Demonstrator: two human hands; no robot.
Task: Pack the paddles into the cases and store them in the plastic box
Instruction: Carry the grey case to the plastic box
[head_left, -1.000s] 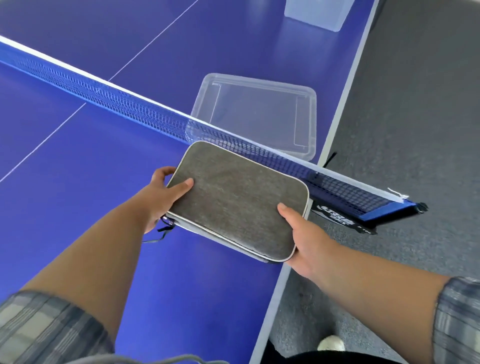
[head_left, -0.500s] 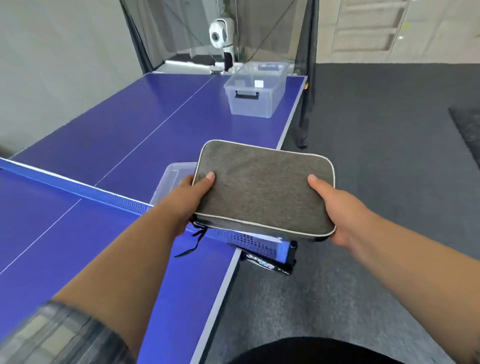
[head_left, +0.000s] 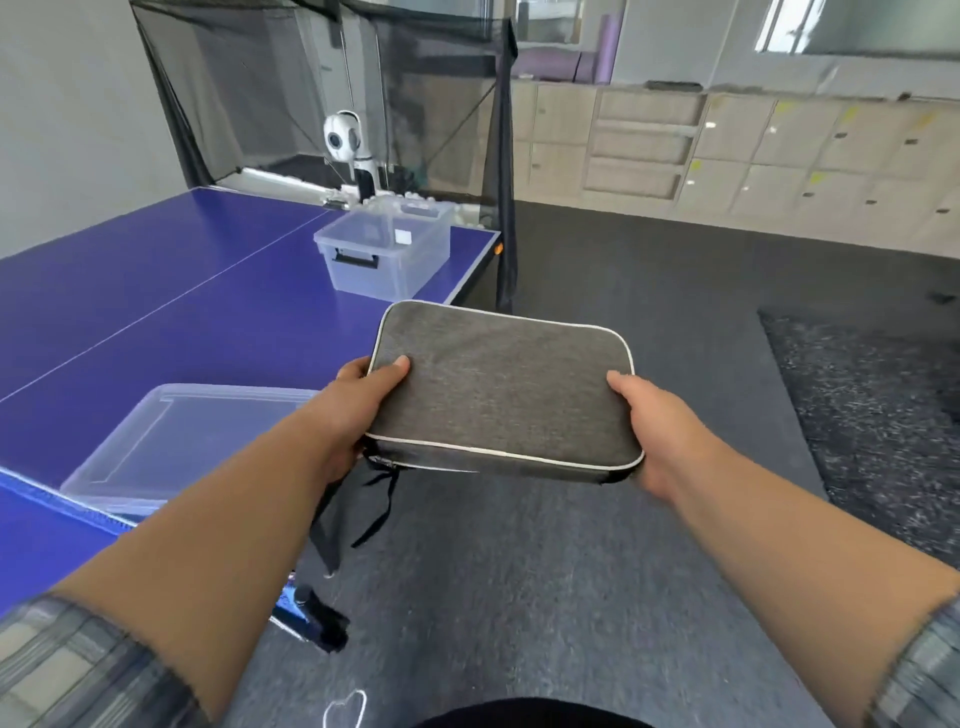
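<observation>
I hold a grey fabric paddle case (head_left: 501, 387) with white piping flat in front of me, over the dark floor beside the table. My left hand (head_left: 363, 395) grips its left end, thumb on top. My right hand (head_left: 652, 431) grips its right end. Black straps dangle below the case's left side. The case looks closed; no paddle shows. A clear plastic box (head_left: 382, 254) with a black handle stands open on the far right part of the blue table (head_left: 156, 291). Its clear lid (head_left: 171, 441) lies flat on the table near the net.
The table's net (head_left: 62, 501) and its black clamp (head_left: 317, 618) are at the lower left. A white ball machine (head_left: 345, 143) and a black catch net stand behind the table's far end. Wooden lockers (head_left: 727, 156) line the back wall. A dark mat (head_left: 872, 415) lies at right.
The case has left the table by the net and now hangs over the floor, carried by both hands. The view has lifted and moved forward, bringing the plastic box closer.
</observation>
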